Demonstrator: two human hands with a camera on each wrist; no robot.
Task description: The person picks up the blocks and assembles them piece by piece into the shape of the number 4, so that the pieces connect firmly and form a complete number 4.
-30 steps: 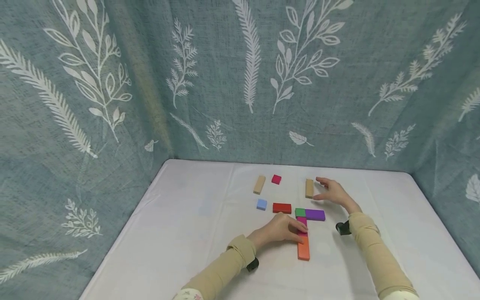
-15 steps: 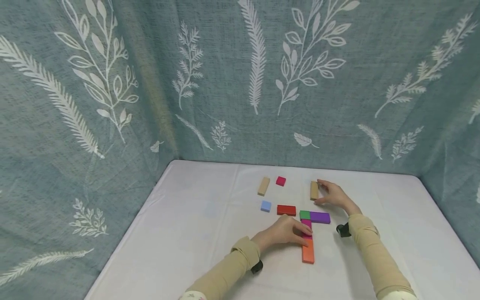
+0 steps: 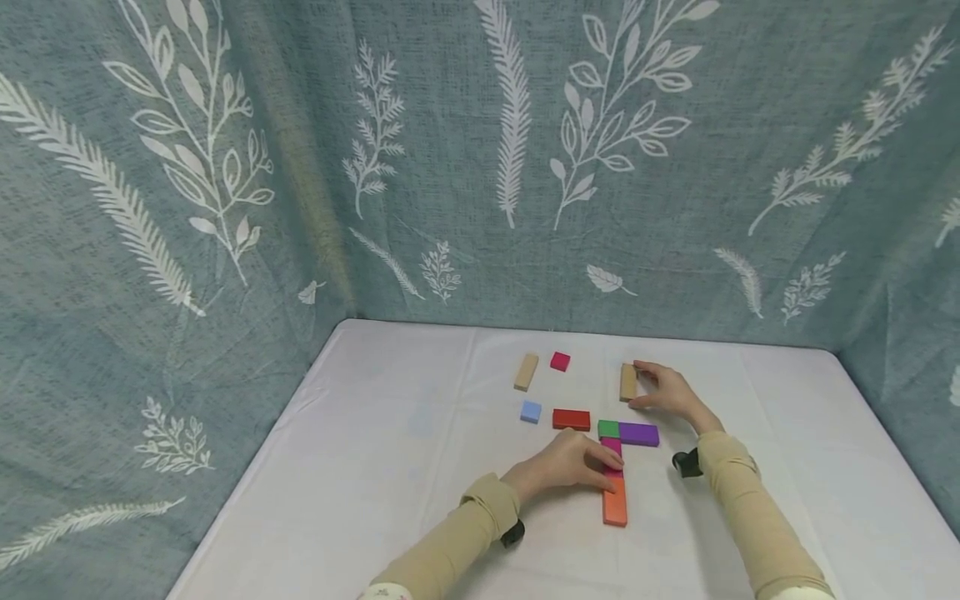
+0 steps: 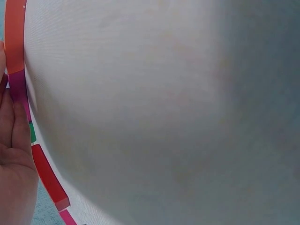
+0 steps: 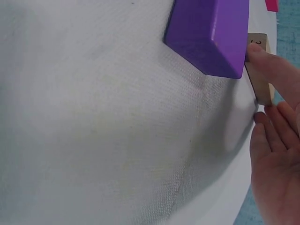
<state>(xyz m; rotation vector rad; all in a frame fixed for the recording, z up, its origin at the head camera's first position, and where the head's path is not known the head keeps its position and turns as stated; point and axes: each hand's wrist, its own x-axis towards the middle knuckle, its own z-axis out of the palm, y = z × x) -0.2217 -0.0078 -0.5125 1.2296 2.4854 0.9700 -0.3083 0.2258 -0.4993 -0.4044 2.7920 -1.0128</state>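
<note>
In the head view my left hand point(image 3: 566, 461) pinches the magenta block point(image 3: 612, 450) between thumb and fingers. This block lies in a line between the orange block point(image 3: 615, 504) and the small green block point(image 3: 608, 429); a purple block point(image 3: 640, 434) adjoins the green one on the right. The left wrist view shows the left fingers point(image 4: 19, 129) against the magenta block, partly hiding it. Farther back, my right hand point(image 3: 671, 395) grips a plain wooden block point(image 3: 627, 382) by its two ends. Seen from the right wrist, the thumb presses its near end point(image 5: 257, 42).
Left of the green block lie a red block point(image 3: 572, 419) and a light blue cube point(image 3: 531, 412). Behind them are another wooden block point(image 3: 527, 372) and a small crimson block point(image 3: 560, 362). A white cloth covers the table point(image 3: 360, 433); a leaf-patterned curtain point(image 3: 465, 167) hangs behind.
My right hand has closed in on the wooden block, its thumb and fingers now at the block's ends. The left hand stays at the magenta block. The head view has shifted slightly.
</note>
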